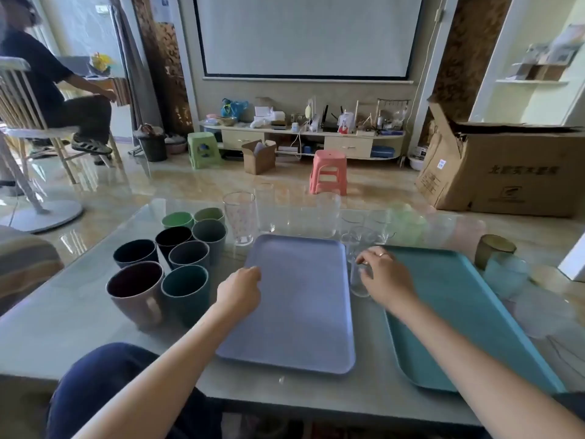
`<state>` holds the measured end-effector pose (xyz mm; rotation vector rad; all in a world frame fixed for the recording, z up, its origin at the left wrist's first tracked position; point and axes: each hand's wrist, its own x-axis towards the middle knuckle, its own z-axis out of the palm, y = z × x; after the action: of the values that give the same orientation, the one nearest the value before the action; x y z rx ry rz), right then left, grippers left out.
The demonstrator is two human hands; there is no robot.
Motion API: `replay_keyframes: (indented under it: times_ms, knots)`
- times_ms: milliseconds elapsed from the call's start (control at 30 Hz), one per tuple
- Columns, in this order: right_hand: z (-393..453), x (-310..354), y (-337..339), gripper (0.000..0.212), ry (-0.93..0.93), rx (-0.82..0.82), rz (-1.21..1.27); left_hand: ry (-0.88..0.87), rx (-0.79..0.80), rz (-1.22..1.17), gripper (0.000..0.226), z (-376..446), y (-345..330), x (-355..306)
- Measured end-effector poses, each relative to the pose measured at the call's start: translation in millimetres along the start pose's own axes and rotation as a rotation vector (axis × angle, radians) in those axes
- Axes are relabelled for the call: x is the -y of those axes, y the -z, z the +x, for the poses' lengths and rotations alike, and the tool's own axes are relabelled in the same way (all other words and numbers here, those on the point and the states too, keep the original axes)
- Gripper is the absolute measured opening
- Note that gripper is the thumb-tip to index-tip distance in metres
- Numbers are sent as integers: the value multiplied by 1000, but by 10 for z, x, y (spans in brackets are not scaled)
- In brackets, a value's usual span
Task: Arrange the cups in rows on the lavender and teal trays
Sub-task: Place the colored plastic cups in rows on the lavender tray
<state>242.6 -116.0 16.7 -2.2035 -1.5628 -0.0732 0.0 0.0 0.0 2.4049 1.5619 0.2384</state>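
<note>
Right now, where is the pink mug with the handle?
In the head view, the pink mug stands on the table left of the lavender tray, nearest corner of the cup cluster, beside a teal cup.

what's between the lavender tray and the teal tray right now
In the head view, a clear glass stands in the gap between the lavender tray and the teal tray, with the right hand gripping it.

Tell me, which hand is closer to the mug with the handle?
Left. The left hand rests on the lavender tray's left edge, just right of the cup cluster holding the handled mug. The right hand holds a clear glass beyond the tray's far side.
</note>
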Motion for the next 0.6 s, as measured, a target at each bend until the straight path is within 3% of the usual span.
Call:
replay_keyframes:
  times_ms: [67,100,267,433,600]
  knots:
    - [-81,50,-130,12,36,-140,-29,109,23,66,31,-12,-82,126]
    - [-155,91,-218,13,43,-135,-55,150,51,79,31,-8,-154,196]
    - [-454,97,-629,28,-156,195,-89,194,127,106,41,18,-342,444]
    - [-519,33,-795,31,-188,266,-22,160,237,181,32,86,-417,689]
    - [-502,35,-741,34,-189,296,-10,89,256,103,39,61,-371,676]
